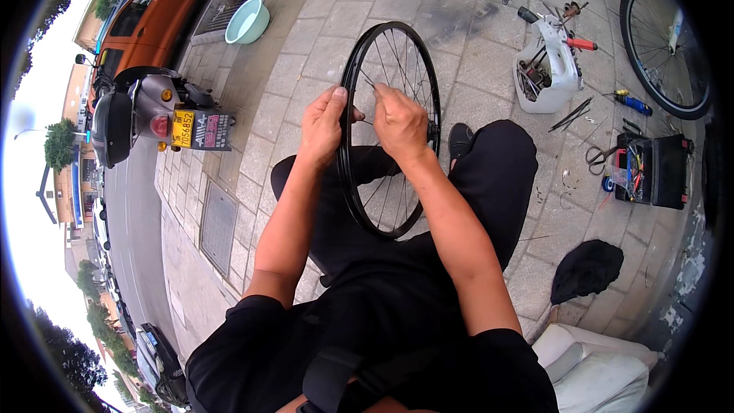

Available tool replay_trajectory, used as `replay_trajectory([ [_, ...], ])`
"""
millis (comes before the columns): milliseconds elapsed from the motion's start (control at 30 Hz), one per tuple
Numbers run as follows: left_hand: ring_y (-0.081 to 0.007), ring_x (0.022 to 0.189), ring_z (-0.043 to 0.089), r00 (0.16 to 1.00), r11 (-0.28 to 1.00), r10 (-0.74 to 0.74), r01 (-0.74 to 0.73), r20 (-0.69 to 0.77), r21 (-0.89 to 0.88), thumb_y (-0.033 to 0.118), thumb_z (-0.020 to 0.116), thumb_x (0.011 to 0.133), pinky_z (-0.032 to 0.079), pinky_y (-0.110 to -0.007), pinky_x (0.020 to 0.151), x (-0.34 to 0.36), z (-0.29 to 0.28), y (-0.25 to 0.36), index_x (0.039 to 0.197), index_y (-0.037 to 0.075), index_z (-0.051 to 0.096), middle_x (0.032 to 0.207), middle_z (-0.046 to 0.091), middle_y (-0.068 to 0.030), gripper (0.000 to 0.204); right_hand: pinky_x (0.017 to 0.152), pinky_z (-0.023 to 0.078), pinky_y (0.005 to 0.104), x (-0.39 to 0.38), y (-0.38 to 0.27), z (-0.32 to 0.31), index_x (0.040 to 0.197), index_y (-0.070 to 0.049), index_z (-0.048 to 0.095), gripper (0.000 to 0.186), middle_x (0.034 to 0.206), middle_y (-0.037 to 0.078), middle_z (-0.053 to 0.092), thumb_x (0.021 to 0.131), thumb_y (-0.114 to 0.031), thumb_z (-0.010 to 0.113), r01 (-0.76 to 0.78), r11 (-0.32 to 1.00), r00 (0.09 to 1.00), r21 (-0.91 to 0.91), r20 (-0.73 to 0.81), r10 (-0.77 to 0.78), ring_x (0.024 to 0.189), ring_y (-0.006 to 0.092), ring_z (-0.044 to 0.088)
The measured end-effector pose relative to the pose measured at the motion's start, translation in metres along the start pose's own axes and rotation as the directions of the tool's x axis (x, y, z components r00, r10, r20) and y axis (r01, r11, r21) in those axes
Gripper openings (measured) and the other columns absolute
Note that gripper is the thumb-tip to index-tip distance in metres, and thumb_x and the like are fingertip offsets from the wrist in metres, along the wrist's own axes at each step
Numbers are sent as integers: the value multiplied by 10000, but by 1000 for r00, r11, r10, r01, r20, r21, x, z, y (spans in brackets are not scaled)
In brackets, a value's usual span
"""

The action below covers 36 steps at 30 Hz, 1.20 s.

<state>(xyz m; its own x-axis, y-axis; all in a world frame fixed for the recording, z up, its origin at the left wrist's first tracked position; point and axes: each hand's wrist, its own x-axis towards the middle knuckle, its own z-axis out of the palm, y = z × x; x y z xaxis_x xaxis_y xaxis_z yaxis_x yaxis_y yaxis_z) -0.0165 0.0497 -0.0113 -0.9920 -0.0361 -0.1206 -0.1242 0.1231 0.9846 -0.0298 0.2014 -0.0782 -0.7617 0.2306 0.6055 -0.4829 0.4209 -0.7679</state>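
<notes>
Between the seated person's knees stands a black spoked bicycle wheel rim, upright. Left hand wraps its fingers around the rim's left edge; right hand pinches a thin spoke. Far right lies a white plastic tool-filled jug.

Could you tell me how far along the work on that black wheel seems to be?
The bare wheel rim already carries many spokes and no tyre. The left hand steadies the rim while the right hand works at a spoke. How many spokes remain cannot be told.
</notes>
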Motion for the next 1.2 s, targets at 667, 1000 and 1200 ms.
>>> replay_trajectory([
  [667, -170, 811, 691, 997, 992, 6, 4, 73, -127, 263, 535, 1112, 562, -328, 818, -11, -15, -13, 1204, -35, 671, 856, 708, -77, 341, 741, 567, 464, -6, -6, -21, 1143, -72, 738, 215, 863, 137, 746, 939, -119, 692, 12, 1000, 988, 28, 153, -16, 854, 347, 730],
  [1000, -112, 775, 676, 958, 944, -100, 177, 268, -279, 134, 635, 1078, 571, -259, 695, -3, -12, -30, 1258, -34, 690, 955, 733, -41, 253, 714, 560, 559, -16, -33, -26, 978, -28, 669, 179, 842, 238, 730, 1002, -199, 622, -229, 961, 891, -152, 366, 270, 782, 457, 719],
  [1200, -166, 945, 734, 979, 920, -40, 115, 202, -376, 76, 678, 1034, 612, -314, 864, 2, -9, -64, 1180, 18, 727, 1056, 756, -66, 165, 763, 568, 544, -4, -35, -36, 970, -15, 704, 197, 914, 241, 740, 996, -197, 634, -285, 951, 837, -117, 453, 307, 846, 453, 724],
])
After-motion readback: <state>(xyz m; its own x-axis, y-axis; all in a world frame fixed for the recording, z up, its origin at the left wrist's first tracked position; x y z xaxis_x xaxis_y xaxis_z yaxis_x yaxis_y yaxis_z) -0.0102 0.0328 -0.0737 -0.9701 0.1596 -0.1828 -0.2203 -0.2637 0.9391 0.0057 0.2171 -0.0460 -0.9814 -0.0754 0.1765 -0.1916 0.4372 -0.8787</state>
